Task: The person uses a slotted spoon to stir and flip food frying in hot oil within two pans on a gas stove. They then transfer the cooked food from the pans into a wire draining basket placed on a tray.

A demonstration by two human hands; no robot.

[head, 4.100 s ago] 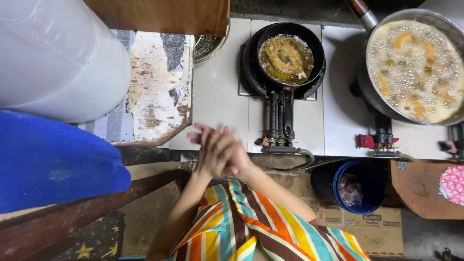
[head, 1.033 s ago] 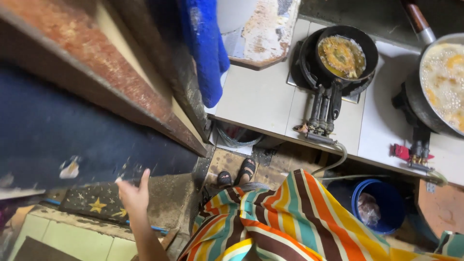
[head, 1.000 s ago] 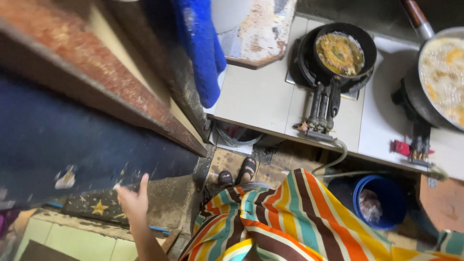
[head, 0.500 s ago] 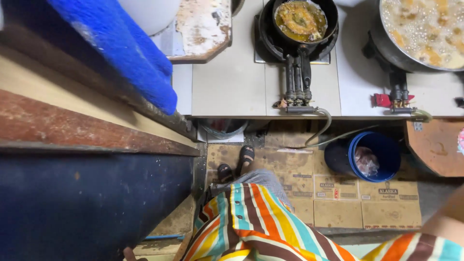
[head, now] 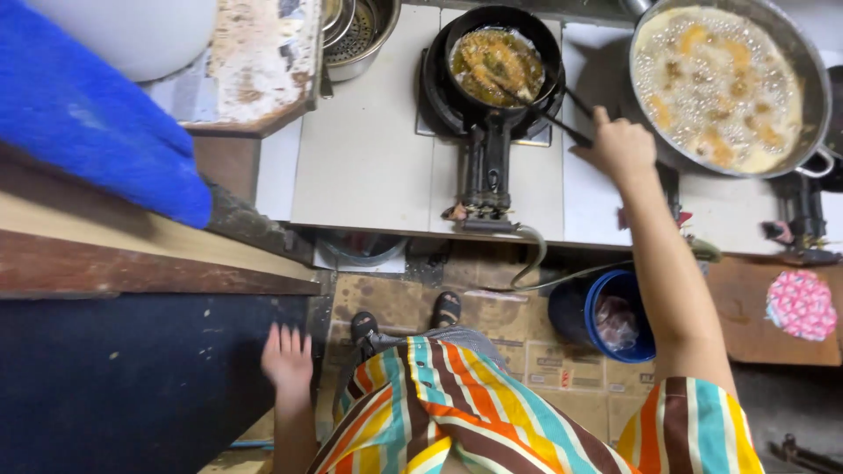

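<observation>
Nearest to us, our striped garment (head: 492,412) in orange, teal, yellow and brown fills the bottom of the view, with our sandalled feet (head: 404,320) on flattened cardboard (head: 527,369) below. Our left hand (head: 288,358) hangs low beside the dark cabinet front (head: 132,377), fingers spread loose and holding nothing. To the right of our feet a blue bucket (head: 606,316) stands on the floor, just under the counter edge. Further out, our right arm stretches over the pale tiled counter (head: 369,149), and our right hand (head: 622,147) is clenched around the near end of a thin dark utensil (head: 536,110); we cannot tell whether it is tongs or chopsticks. Its far end reaches into the small black frying pan (head: 500,61), which sits on a gas burner (head: 487,167) and holds browned food in oil. Just beside our right hand, to the right, a large metal pan (head: 724,83) is full of bubbling oil with golden pieces frying. At the far left a worn board (head: 255,61) lies beside a steel pot (head: 360,31), and a blue cloth (head: 88,114) drapes over the wooden ledge (head: 132,254).
</observation>
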